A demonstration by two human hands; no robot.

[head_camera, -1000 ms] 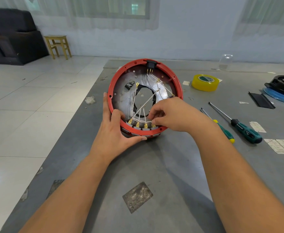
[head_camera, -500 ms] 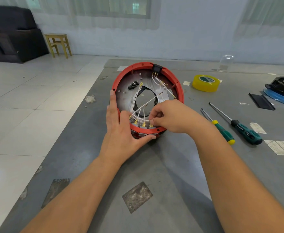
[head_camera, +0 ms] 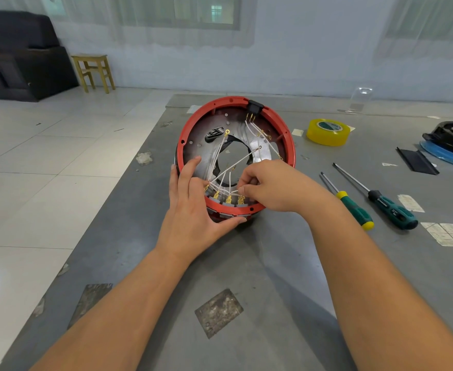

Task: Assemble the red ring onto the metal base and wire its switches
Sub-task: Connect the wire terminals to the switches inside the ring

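While tipped up on its near edge on the grey table, the round red plastic ring sits around the silver metal base plate. Left hand grips the ring's near-left rim, thumb under, fingers inside. Right hand pinches a thin white wire just above the grey switches with brass terminals. Two green-handled screwdrivers and a yellow tape roll lie to the right, apart from the ring.
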